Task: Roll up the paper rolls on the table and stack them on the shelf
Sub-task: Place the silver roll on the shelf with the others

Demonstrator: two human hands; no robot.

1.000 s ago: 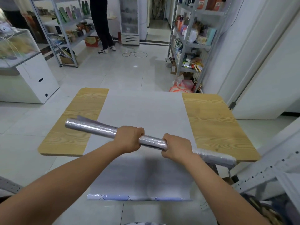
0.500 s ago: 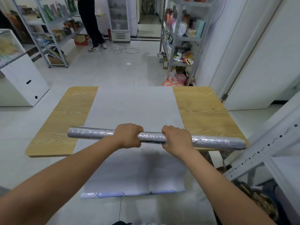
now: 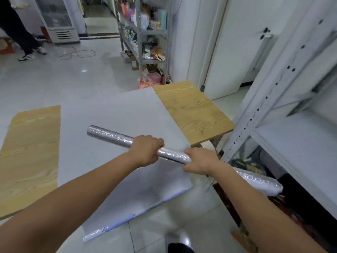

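A long silvery paper roll (image 3: pixel 111 136) is held in the air above the wooden table (image 3: pixel 193 114), slanting down to the right. My left hand (image 3: pixel 145 150) grips it near the middle and my right hand (image 3: pixel 198 163) grips it further right. Its right end (image 3: pixel 262 183) pokes out beyond the table edge in front of the white metal shelf (image 3: pixel 273 99). A flat grey sheet of paper (image 3: pixel 113 114) lies spread across the table, its near end hanging over the front edge with a curled tip (image 3: pixel 94 234).
A stocked metal rack (image 3: pixel 142 33) stands behind the table by a white door. A person's legs (image 3: pixel 20 33) are at the far left near a glass-door fridge (image 3: pixel 56 17). A cable loops on the tiled floor (image 3: pixel 78 53). Dark clutter lies under the white shelf.
My view has swung to the right toward the white shelf. Both hands carried the roll rightward, and its right end now reaches past the table edge near the shelf.
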